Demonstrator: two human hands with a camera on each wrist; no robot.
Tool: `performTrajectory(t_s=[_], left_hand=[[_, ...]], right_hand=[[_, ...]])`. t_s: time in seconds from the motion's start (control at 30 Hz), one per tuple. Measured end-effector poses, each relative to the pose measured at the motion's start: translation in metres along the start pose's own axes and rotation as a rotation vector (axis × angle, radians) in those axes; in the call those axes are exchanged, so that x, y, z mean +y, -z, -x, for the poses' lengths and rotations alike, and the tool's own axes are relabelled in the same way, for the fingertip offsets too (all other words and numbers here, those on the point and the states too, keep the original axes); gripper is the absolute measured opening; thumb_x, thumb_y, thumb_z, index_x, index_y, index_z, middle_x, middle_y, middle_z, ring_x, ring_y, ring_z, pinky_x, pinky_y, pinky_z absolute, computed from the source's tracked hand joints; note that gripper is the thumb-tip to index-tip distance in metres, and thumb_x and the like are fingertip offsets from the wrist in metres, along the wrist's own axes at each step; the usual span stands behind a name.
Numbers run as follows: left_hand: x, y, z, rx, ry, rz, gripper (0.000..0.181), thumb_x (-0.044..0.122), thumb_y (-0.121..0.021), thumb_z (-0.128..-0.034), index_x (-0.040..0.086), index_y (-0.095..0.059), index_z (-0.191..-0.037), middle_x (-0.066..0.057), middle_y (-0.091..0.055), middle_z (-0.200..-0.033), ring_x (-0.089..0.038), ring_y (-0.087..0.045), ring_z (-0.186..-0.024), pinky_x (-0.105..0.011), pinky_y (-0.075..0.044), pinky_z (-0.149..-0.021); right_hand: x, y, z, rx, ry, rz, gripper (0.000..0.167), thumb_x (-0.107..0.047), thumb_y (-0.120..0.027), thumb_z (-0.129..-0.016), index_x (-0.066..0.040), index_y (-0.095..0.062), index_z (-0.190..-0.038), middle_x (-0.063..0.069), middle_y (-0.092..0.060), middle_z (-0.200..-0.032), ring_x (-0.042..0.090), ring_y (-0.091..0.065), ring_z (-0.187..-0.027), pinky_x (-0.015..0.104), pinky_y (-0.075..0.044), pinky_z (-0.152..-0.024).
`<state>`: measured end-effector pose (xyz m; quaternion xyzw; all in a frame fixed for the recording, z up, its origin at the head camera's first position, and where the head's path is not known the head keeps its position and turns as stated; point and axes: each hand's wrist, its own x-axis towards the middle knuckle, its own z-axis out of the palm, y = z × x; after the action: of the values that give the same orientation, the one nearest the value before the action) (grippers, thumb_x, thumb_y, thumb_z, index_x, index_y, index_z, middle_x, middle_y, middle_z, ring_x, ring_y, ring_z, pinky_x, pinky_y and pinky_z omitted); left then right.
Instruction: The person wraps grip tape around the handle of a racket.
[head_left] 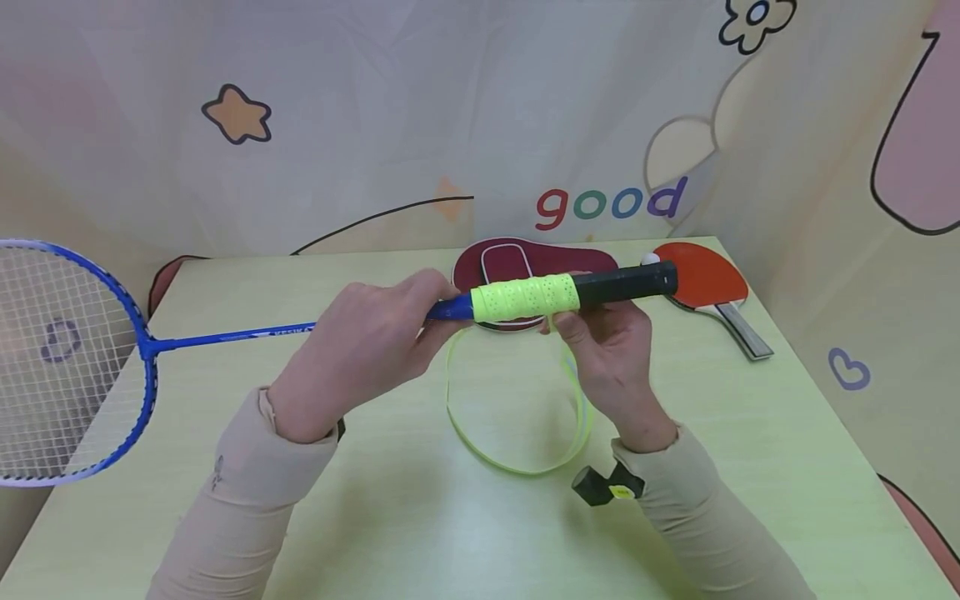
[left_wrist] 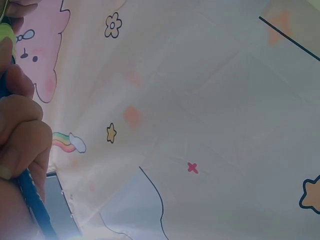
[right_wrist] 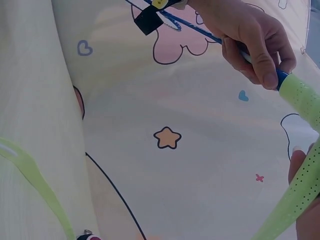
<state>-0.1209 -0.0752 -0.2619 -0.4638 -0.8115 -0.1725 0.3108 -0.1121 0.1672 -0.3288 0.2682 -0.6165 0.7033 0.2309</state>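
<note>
Pale fabric [head_left: 375, 125] printed with cartoon shapes is hanging behind a light wooden table [head_left: 390, 533]. I am watching a blue, wire-strung badminton racket [head_left: 232, 336] spanning from left edge to right of centre. At centre-left, the left hand [head_left: 367, 350] is clamping it just before the handle; right of centre, the right hand [head_left: 611, 358] is pinching perforated lime-yellow grip tape [head_left: 525, 297], whose loose length is curving below, between both hands.
</note>
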Motion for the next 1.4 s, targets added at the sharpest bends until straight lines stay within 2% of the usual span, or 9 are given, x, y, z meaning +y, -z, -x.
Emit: performTrajectory(t_s=[0.13,0.3,0.5,0.77,1.1,1.23,1.33,1.4], left_hand=[[-0.0005,-0.0003,0.0011,0.036,-0.026,0.004,0.025,0.013,-0.075,-0.0855,0.003,-0.053,-0.090,0.000,-0.050,-0.068,-0.007,-0.030,-0.041,-0.021,-0.028,-0.038],[-0.0009,0.0007,0.0013,0.041,-0.041,-0.007,0.026,0.015,-0.076,-0.0854,0.002,-0.054,-0.090,-0.001,-0.051,-0.068,-0.007,-0.033,-0.042,-0.021,-0.030,-0.038],[-0.0018,0.0015,0.0010,0.033,-0.057,-0.025,0.027,0.019,-0.075,-0.0872,0.001,-0.055,-0.091,-0.001,-0.050,-0.067,-0.009,-0.035,-0.042,-0.022,-0.028,-0.038],[-0.0022,0.0012,-0.0001,0.022,-0.054,-0.058,0.026,0.022,-0.071,-0.0903,0.002,-0.055,-0.091,0.000,-0.049,-0.066,-0.010,-0.034,-0.043,-0.024,-0.026,-0.038],[-0.0030,0.0003,-0.0018,0.026,-0.028,-0.068,0.025,0.021,-0.073,-0.0886,0.001,-0.057,-0.091,-0.001,-0.053,-0.067,-0.011,-0.037,-0.044,-0.023,-0.029,-0.039],[-0.0035,-0.0002,-0.0019,0.027,-0.029,-0.072,0.025,0.022,-0.070,-0.0912,0.001,-0.056,-0.090,-0.001,-0.052,-0.067,-0.011,-0.036,-0.045,-0.023,-0.028,-0.039],[-0.0036,-0.0002,-0.0020,0.016,-0.027,-0.087,0.026,0.025,-0.066,-0.0940,0.001,-0.056,-0.090,-0.001,-0.052,-0.067,-0.012,-0.037,-0.044,-0.023,-0.027,-0.039],[-0.0035,-0.0002,-0.0023,0.010,-0.028,-0.100,0.027,0.026,-0.064,-0.0953,0.001,-0.056,-0.090,-0.002,-0.051,-0.065,-0.012,-0.037,-0.044,-0.023,-0.027,-0.039]], right_hand=[[-0.0011,0.0003,-0.0012,-0.003,0.007,0.041,0.038,-0.029,-0.072,-0.087,0.000,-0.060,-0.110,0.005,-0.066,-0.095,0.022,-0.063,-0.075,0.030,-0.054,-0.076],[-0.0028,0.0005,-0.0012,-0.001,0.007,0.064,0.052,-0.031,-0.073,-0.085,0.011,-0.056,-0.111,0.005,-0.067,-0.093,0.021,-0.064,-0.075,0.029,-0.055,-0.076],[-0.0019,0.0013,-0.0011,-0.008,0.010,0.058,0.044,-0.027,-0.072,-0.087,0.006,-0.058,-0.113,0.007,-0.065,-0.091,0.026,-0.063,-0.074,0.029,-0.055,-0.076],[0.0001,0.0016,-0.0007,-0.013,0.021,0.025,0.033,-0.022,-0.072,-0.088,-0.001,-0.061,-0.110,0.002,-0.066,-0.090,0.021,-0.064,-0.075,0.029,-0.054,-0.074],[-0.0017,0.0016,0.0017,-0.020,-0.015,0.048,0.045,-0.026,-0.072,-0.088,0.006,-0.055,-0.114,0.006,-0.065,-0.095,0.021,-0.065,-0.078,0.030,-0.055,-0.080],[-0.0026,0.0020,0.0011,-0.024,-0.014,0.065,0.044,-0.024,-0.071,-0.089,0.007,-0.055,-0.115,0.015,-0.063,-0.093,0.020,-0.065,-0.078,0.030,-0.054,-0.080],[-0.0030,0.0024,0.0008,-0.025,-0.010,0.071,0.043,-0.022,-0.070,-0.090,0.008,-0.055,-0.115,0.015,-0.063,-0.090,0.021,-0.064,-0.077,0.030,-0.054,-0.079],[-0.0031,0.0026,0.0009,-0.023,-0.007,0.066,0.040,-0.020,-0.071,-0.090,0.008,-0.055,-0.114,0.009,-0.064,-0.090,0.023,-0.064,-0.076,0.030,-0.054,-0.079]])
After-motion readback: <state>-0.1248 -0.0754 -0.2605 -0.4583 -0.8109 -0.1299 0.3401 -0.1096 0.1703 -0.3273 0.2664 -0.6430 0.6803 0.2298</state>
